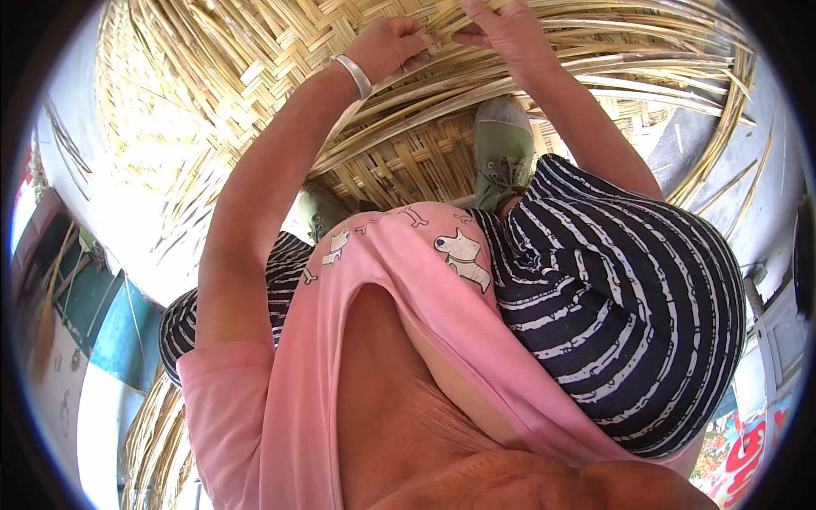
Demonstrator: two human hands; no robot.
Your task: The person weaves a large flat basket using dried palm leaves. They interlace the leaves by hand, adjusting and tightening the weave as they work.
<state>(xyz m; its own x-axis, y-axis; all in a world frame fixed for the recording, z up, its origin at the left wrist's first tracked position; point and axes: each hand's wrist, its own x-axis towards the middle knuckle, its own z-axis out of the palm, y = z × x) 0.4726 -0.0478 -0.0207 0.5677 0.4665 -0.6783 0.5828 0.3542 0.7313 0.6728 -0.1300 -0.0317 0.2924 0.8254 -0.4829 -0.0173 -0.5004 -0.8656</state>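
Observation:
A large mat of woven pale yellow reed strips spreads in front of me, with long loose strip ends fanning out along its edges. My left hand, a silver bangle at its wrist, is over the middle of the weave. Its fingers are bent and pinched on a reed strip. Just to the right, my right hand reaches the far edge of the picture, thumb and fingers curled around a reed strip. A small gap separates the two hands. The fingertips partly hide the strips there.
Green lace-up shoes stand at the mat's near side, beneath a bundle of loose strips. More reeds lie at lower left. Stray strips rest on the grey floor at right. A broom is at far left.

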